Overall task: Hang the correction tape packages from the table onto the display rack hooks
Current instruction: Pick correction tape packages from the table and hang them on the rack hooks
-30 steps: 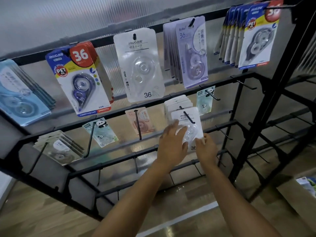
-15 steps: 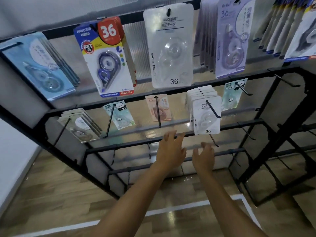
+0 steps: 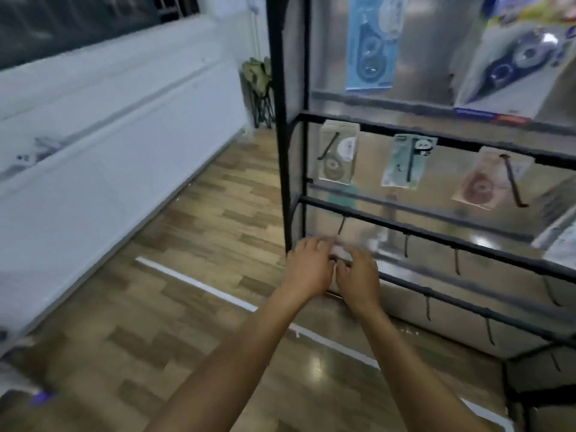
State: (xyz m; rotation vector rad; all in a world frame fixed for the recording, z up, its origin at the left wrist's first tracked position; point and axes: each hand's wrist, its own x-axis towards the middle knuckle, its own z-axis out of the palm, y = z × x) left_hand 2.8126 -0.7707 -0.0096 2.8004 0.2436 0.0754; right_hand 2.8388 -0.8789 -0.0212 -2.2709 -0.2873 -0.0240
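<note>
You are reaching both hands out low in front of the display rack (image 3: 288,126), near its left post. Your left hand (image 3: 307,269) and right hand (image 3: 358,277) are hovering side by side with fingers loosely curled; motion blur is hiding whether they are pinching anything. Three small correction tape packages are hanging in a row above them: a beige one (image 3: 338,154), a panda one (image 3: 406,163) and a pink one (image 3: 486,182). Two larger packages, light blue (image 3: 374,42) and dark blue (image 3: 514,57), are hanging higher.
</note>
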